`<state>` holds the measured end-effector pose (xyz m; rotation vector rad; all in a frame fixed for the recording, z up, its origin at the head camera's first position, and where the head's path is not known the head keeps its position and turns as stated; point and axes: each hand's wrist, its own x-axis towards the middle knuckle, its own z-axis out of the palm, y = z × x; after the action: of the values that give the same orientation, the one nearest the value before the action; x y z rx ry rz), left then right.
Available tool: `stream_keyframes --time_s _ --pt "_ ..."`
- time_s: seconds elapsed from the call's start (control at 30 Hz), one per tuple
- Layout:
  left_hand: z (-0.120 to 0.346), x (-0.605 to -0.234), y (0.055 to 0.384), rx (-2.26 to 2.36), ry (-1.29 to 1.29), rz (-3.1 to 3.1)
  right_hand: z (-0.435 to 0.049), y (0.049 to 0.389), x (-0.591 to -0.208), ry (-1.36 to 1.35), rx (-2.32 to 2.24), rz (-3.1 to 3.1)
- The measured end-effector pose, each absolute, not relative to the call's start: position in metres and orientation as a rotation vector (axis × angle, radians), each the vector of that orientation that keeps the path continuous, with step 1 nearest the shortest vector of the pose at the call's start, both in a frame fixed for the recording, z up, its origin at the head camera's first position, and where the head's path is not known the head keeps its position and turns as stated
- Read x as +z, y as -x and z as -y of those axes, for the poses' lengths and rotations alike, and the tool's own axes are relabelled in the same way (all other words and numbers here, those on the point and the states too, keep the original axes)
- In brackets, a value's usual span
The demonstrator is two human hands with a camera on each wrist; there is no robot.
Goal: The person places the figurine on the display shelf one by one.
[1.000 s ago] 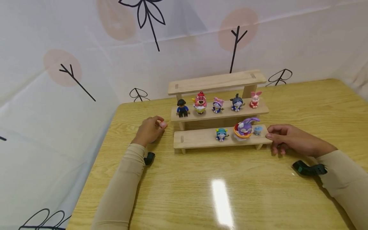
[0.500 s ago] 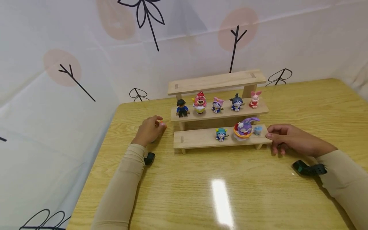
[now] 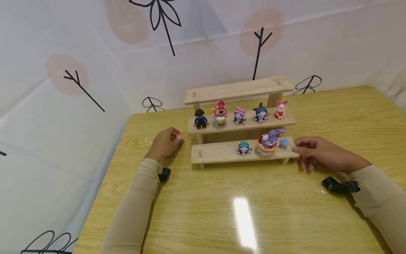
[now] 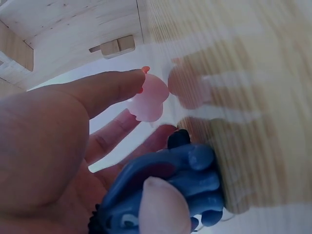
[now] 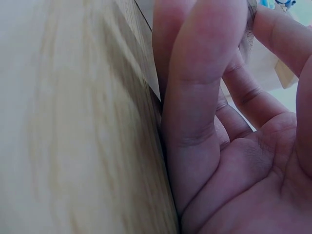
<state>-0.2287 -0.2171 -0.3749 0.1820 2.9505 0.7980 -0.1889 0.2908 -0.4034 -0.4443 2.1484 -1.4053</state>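
Note:
My left hand is low over the table, left of the wooden display stand. Its thumb and fingers pinch a small pink figurine with orange-red bits, partly hidden by the thumb. Under the palm, a blue donkey figurine shows in the left wrist view; in the head view the hand mostly covers it. My right hand grips the right end of the stand's lowest step, thumb on top. Nearest to it on that step are a small light-blue figurine and a purple rabbit figurine.
A teal-capped figurine stands mid-step. The middle step bears a black-haired figure, a pink bear, a pink-capped figurine, a dark-capped one and a pink piglet. Patterned cloth hangs behind the table.
The pink figurine has turned in my left fingers: its orange part shows at the top and more of it is behind the thumb. My right hand keeps its grip on the stand.

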Motion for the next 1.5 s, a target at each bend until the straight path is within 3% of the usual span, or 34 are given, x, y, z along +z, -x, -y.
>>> stream_keyframes --time_s 0.87,1.2,1.5 --pt "0.204 -0.365 0.23 1.389 -0.307 -3.336 -0.292 0.188 -0.403 0.443 -1.414 -2.144" --pt "0.191 -0.351 0.222 1.655 -0.642 -3.474 -0.291 0.188 -0.402 0.452 -1.406 -2.152" --pt "0.169 -0.33 0.204 1.814 -1.214 -3.498 -0.291 0.189 -0.402 0.437 -1.408 -2.142"
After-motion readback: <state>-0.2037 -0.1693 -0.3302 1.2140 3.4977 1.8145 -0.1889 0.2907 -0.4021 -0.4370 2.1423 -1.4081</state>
